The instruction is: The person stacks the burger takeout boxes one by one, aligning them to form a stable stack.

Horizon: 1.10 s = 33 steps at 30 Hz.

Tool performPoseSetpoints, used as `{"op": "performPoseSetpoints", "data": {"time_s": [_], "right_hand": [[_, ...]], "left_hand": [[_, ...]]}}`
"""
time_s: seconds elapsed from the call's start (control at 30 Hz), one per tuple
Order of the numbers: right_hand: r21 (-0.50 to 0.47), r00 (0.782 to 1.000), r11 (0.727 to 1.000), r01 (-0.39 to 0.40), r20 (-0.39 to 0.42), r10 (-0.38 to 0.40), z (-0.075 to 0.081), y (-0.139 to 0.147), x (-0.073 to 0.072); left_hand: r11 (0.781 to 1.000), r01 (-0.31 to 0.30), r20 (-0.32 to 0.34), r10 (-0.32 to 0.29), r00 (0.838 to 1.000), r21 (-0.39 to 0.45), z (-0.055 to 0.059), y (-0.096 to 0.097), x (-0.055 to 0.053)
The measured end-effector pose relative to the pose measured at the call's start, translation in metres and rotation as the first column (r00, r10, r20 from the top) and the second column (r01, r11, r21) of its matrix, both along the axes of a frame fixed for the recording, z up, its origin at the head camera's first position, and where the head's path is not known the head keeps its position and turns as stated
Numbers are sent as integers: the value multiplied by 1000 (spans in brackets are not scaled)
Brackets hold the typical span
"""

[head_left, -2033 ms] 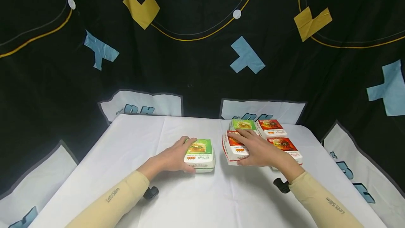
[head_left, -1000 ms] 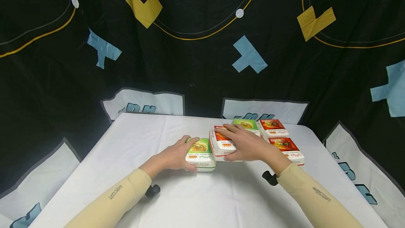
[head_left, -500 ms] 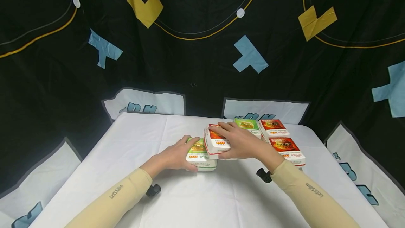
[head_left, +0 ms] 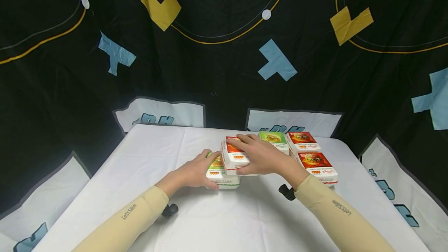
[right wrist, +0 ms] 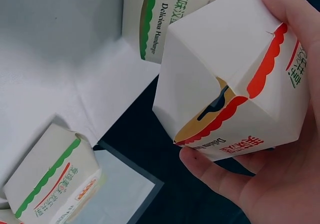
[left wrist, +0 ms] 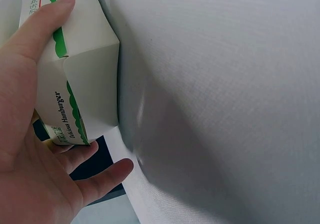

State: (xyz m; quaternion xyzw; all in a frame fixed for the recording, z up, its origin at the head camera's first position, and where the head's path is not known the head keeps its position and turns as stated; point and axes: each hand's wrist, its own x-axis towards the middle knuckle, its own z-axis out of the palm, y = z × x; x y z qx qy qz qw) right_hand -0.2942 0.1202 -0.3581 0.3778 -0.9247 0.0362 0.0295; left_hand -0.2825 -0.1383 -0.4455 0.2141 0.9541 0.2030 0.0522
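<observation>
My left hand (head_left: 194, 171) grips a green-topped hamburger box (head_left: 224, 182) on the white table from its left side. In the left wrist view its thumb lies along the wall of that box (left wrist: 92, 86), with fingers on the opposite side. My right hand (head_left: 264, 156) holds a red-topped hamburger box (head_left: 233, 159) between thumb and fingers, raised off the table. In the head view the red box overlaps the right part of the green one, hiding much of its lid. The right wrist view shows the raised box (right wrist: 205, 68) tilted, with the green-marked box behind it.
Another green-topped hamburger box (head_left: 274, 138) stands at the back right. Beside it are two red-topped boxes, one farther back (head_left: 302, 140) and one nearer (head_left: 316, 162). A black curtain (head_left: 210, 77) hangs behind the white-covered table (head_left: 217, 224).
My right hand has carried the red-topped box leftward from beside the other boxes, up to and over the right part of the green-topped box. My left hand has kept its grip almost in place.
</observation>
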Motion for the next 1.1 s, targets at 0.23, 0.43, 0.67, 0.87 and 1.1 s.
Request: {"op": "performPoseSetpoints", "data": {"time_s": [0.23, 0.43, 0.67, 0.87, 1.1], "right_hand": [[4, 1000, 1000, 13, 3, -13, 1, -8, 1], [-20, 999, 999, 30, 26, -30, -1, -14, 1], [-15, 998, 999, 37, 44, -36, -5, -16, 2], [-8, 999, 1000, 26, 27, -25, -6, -17, 3], [23, 999, 999, 25, 35, -26, -5, -18, 4]], "left_hand": [[1000, 2, 3, -2, 1000, 9, 0, -1, 0], [1000, 13, -7, -13, 1000, 25, -2, -2, 0], [999, 13, -1, -13, 1000, 45, -2, -1, 2], [998, 18, -4, -17, 1000, 54, -4, -1, 1], [995, 32, 6, -32, 999, 96, -4, 0, 1]]}}
